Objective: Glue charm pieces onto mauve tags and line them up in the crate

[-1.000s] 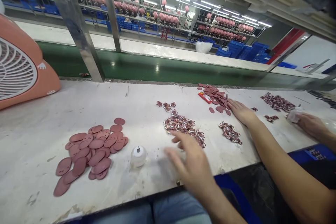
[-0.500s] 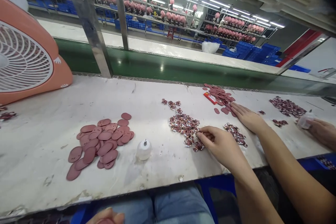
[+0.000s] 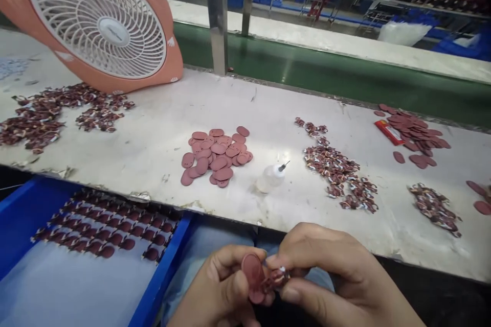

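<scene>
The dark red ovals point(image 3: 253, 273) are in front of me, low in the view and nearer to me than the front edge of the counter point(image 3: 276, 102). I have them pinched between the thumb and fingers of my left hand point(image 3: 230, 283), one overlapping another. My right hand point(image 3: 307, 271) has its grip closed on a small knotted piece point(image 3: 280, 277), dark red with white bits, and I hold it right up against the ovals.

To the left of my hands, below the counter's edge, is a blue bin point(image 3: 173, 253); rows of ovals with knotted pieces point(image 3: 111, 227) lie in it on a pale sheet. On the counter beyond my hands is a loose pile of ovals point(image 3: 218, 156), some with little holes. Just right of it stands a small whitish bottle point(image 3: 273, 176) with a thin dark tip. Further right comes a heap of knotted pieces point(image 3: 333, 166), then a smaller cluster point(image 3: 435, 209). Behind that cluster, a red packet point(image 3: 389, 133) lies beside more ovals point(image 3: 412, 127). Over on the left, an orange fan point(image 3: 174, 64) leans back behind a big spread of knotted pieces point(image 3: 34, 120). Past the counter's far edge runs a green strip point(image 3: 314, 69).
</scene>
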Tool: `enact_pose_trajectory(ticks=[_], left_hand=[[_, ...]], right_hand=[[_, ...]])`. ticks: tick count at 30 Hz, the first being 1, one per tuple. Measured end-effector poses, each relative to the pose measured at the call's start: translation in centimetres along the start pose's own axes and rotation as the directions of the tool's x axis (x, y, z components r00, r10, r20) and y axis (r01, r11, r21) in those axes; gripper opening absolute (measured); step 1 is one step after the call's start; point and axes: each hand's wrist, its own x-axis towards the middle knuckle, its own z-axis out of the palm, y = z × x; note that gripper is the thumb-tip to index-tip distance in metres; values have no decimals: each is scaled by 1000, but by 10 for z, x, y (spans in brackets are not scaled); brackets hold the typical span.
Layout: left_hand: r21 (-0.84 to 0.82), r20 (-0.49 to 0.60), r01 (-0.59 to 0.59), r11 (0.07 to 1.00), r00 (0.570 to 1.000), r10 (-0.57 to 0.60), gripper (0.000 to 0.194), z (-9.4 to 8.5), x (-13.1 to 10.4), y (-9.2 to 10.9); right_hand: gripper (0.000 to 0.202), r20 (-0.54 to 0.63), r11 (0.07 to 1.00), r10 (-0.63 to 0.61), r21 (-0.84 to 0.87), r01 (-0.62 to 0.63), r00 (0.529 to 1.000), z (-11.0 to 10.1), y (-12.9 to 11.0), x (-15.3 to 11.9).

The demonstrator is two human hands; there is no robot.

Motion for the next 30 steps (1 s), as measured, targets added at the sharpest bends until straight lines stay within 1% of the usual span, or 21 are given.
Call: enact_pose_trajectory(ticks=[2,4,7,11,16,19,23,25,28,30], left_hand=[[-8,37,-12,1000,999,12,35,-2,-2,1],[-6,58,-9,1000,998,9,36,-3,-3,2],[-10,37,4,1000,999,-3,35,-5,-4,3],[-15,25,6,1000,1000,-6,33,-9,-5,1],[-31,17,22,999,1000,-21,35,-10,-4,0],[-50,10,22,999,1000,-21,32,-10,-4,0],[-54,-5,-22,998,1000,22,31,-11,-4,-2],[-44,-17,-19,999,1000,18,33,-12,-4,-3],[-48,-24,-2,999,1000,1,32,-13,-4,-3],[-53,-25,5,999,1000,-6,31,-14,-4,-3]], right_hand=[[23,24,999,-19,-33,19,1000,4,0,4],[22,47,996,-12,-92,17,999,5,1,5],[22,81,984,0,-176,15,997,4,0,5],[22,128,976,-2,-216,30,992,3,-4,8],[19,170,948,-43,-305,94,984,5,-9,14],[21,195,937,-57,-329,119,979,5,-11,15],[22,192,942,-45,-319,106,980,3,-11,15],[22,208,944,-27,-316,93,978,2,-11,15],[17,240,941,4,-329,77,971,2,-11,16],[13,255,934,2,-345,89,967,2,-11,17]])
